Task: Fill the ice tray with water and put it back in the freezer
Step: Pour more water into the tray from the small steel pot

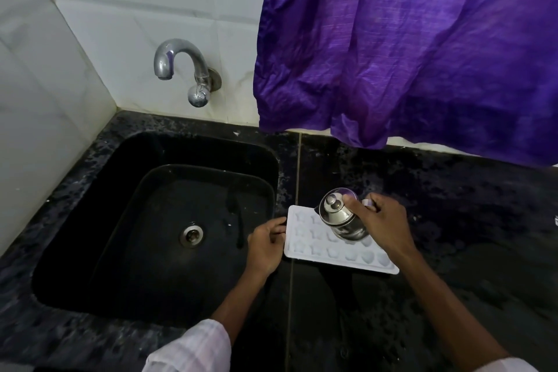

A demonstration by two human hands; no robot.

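A white ice tray with several heart-shaped cells lies flat on the black counter, just right of the sink. My left hand grips the tray's left edge. My right hand holds a lidded steel jug tilted over the tray's far cells. I cannot tell whether water is flowing from it.
A black sink with a steel drain fills the left side. A chrome tap juts from the white tiled wall above it. A purple curtain hangs over the counter's back right.
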